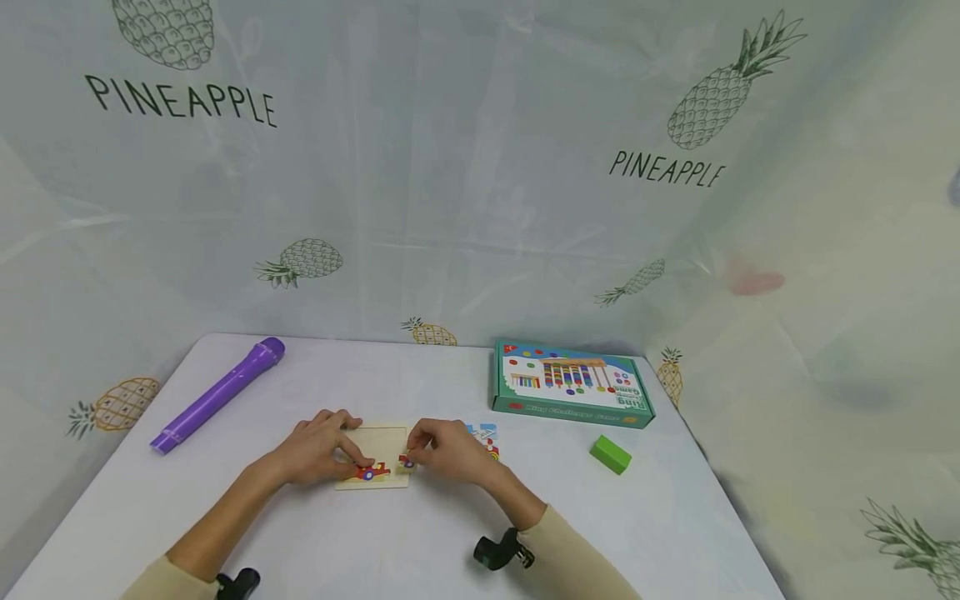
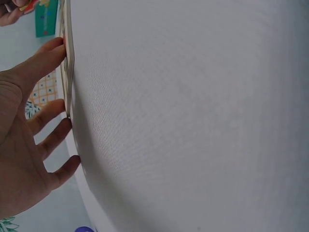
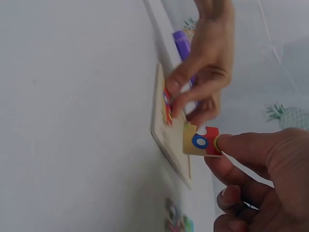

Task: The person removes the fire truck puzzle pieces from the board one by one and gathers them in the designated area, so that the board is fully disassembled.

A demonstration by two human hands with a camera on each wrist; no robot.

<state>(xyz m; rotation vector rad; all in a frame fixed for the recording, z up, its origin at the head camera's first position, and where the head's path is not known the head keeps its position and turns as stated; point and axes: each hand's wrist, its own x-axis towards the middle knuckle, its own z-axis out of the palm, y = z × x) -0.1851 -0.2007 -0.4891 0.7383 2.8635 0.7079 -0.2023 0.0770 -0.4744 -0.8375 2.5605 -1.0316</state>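
A flat wooden puzzle board (image 1: 384,440) lies on the white table with red car pieces (image 1: 371,472) set in its lower left. My left hand (image 1: 318,450) rests at the board's left side, thumb and index finger touching those pieces. In the left wrist view, the other fingers of my left hand (image 2: 29,140) are spread along the board's edge. My right hand (image 1: 453,450) pinches a small jigsaw piece (image 3: 200,141) between thumb and fingers over the board's right part. The piece is yellow and red with a blue-ringed wheel.
More colourful printed pieces (image 1: 486,437) lie just right of the board, partly behind my right hand. A green boxed ring game (image 1: 573,383) stands at the back right, with a green block (image 1: 611,454) in front. A purple microphone-shaped tube (image 1: 217,396) lies at the left.
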